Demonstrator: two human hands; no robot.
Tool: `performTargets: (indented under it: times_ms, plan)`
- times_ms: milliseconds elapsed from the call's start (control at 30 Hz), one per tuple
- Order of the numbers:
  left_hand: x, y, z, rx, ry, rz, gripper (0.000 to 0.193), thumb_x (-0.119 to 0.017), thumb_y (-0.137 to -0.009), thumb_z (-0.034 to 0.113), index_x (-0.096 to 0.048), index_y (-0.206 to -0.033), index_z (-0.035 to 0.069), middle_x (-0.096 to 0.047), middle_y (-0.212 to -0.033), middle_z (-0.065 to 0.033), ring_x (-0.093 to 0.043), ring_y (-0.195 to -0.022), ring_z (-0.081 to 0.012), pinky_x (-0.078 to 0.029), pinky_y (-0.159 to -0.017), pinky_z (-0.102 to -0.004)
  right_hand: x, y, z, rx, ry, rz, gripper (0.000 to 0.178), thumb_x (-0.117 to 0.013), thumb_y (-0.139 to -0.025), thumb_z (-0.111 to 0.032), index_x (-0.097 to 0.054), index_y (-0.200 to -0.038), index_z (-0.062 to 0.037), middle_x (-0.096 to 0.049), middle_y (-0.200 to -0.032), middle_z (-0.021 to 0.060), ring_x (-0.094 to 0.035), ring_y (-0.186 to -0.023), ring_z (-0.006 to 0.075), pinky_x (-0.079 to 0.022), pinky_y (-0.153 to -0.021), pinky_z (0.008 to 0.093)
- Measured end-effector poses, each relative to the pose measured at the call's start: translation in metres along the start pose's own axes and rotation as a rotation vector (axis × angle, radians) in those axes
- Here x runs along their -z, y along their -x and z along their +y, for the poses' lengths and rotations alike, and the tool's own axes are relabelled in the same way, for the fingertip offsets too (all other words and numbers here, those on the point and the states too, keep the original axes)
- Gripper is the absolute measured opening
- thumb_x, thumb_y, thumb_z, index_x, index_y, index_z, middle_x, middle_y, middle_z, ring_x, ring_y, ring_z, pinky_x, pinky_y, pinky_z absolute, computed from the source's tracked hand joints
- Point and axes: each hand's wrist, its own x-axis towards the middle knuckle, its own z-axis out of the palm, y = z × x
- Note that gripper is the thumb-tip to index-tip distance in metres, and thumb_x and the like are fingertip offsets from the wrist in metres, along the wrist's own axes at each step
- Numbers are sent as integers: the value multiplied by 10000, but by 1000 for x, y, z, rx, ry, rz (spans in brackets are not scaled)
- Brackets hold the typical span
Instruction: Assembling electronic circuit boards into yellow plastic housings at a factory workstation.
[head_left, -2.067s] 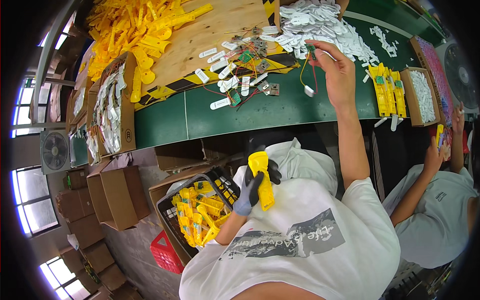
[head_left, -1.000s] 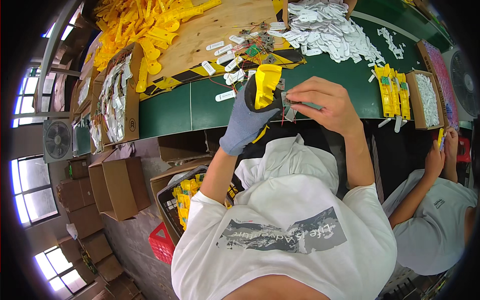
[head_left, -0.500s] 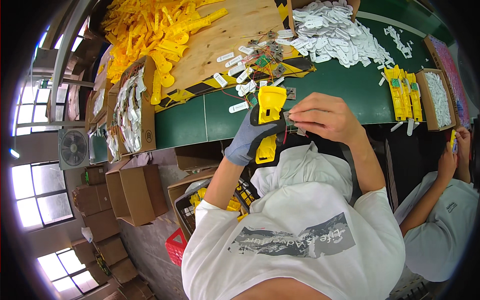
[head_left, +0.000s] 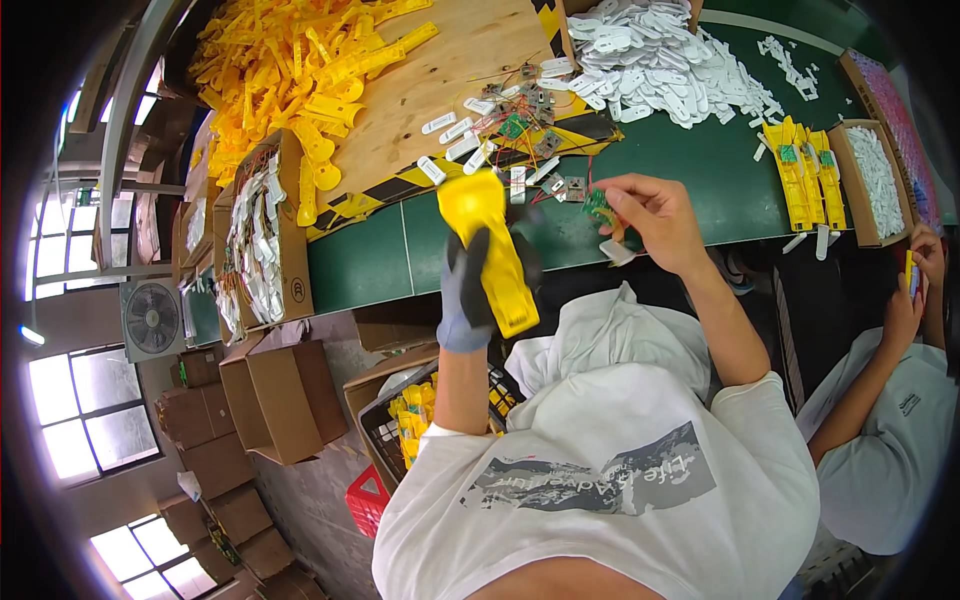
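Note:
My left hand [head_left: 466, 300], in a grey and black glove, is wrapped round a long yellow plastic housing [head_left: 508, 285], held tilted above the table's front edge. The housing's wide end is uppermost and a smooth face shows. To its right, my bare right hand [head_left: 658, 215] pinches a small green circuit board [head_left: 597, 203] between thumb and fingertips. A white tab [head_left: 617, 252] hangs just below those fingers. Square grey metal pieces [head_left: 566, 188] with red wires lie on the table beside the board. Blur softens the gloved fingers and the housing's upper end.
Yellow plastic parts [head_left: 290, 75] are heaped at far left; white tabs [head_left: 650, 60] are piled at the back. A carton of wired white pieces [head_left: 262, 235] stands left. At right are yellow housings [head_left: 797, 180], a box of white parts [head_left: 873, 185] and a co-worker's hands [head_left: 915, 290].
The yellow housing has moved left and turned in my left hand, from upright to tilted. My right hand has drawn apart from it, and the green circuit board now shows in its fingers.

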Motion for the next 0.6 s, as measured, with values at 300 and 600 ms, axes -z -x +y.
performTargets:
  times_ms: [300, 600]
  plan:
    - [-6, -50, -64, 161, 115, 208, 405, -433, -898, 477, -520, -1044, 109, -576, -788, -19, -569, -610, -128, -473, -510, -255, -16, -7, 9, 82, 93, 62, 183, -617, -848, -104, -619, -975, 28, -645, -791, 57, -591, -657, 69, -490, -594, 192]
    - [-18, -41, -76, 150, 72, 138, 287, -419, -944, 301, -480, -1087, 60, -560, -920, -55, -594, -721, -137, -498, -590, -268, -4, -6, 6, 247, 528, 136, 117, -671, -778, -67, -658, -865, 10, -662, -762, 59, -610, -669, 90, -485, -620, 217]
